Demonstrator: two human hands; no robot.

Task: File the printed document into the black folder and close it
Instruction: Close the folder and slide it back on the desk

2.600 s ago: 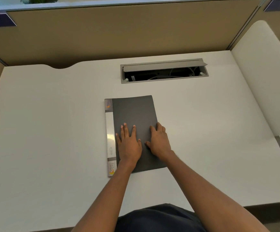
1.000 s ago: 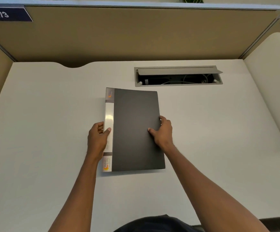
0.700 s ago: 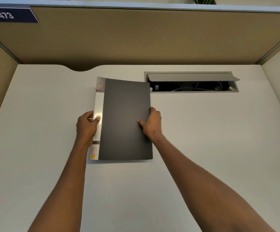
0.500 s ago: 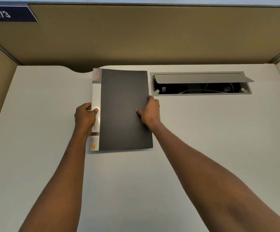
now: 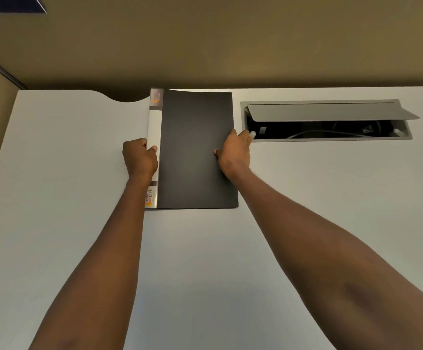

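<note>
The black folder [image 5: 192,137] is shut, with a white spine strip along its left side. It sits far back on the white desk [image 5: 53,198], its top edge at the desk's rear edge. My left hand [image 5: 139,157] grips the spine side, thumb on top. My right hand [image 5: 234,152] grips the folder's right edge, thumb on the cover. No printed document shows outside the folder.
A grey cable hatch [image 5: 329,120] with its lid raised lies just right of the folder, cables inside. Tan partition walls [image 5: 205,46] close off the back and left. A dark number label [image 5: 8,3] sits at top left.
Both hands went from pressing flat on the cover to gripping the folder's sides. They have carried it away from me toward the desk's back edge, beside the hatch.
</note>
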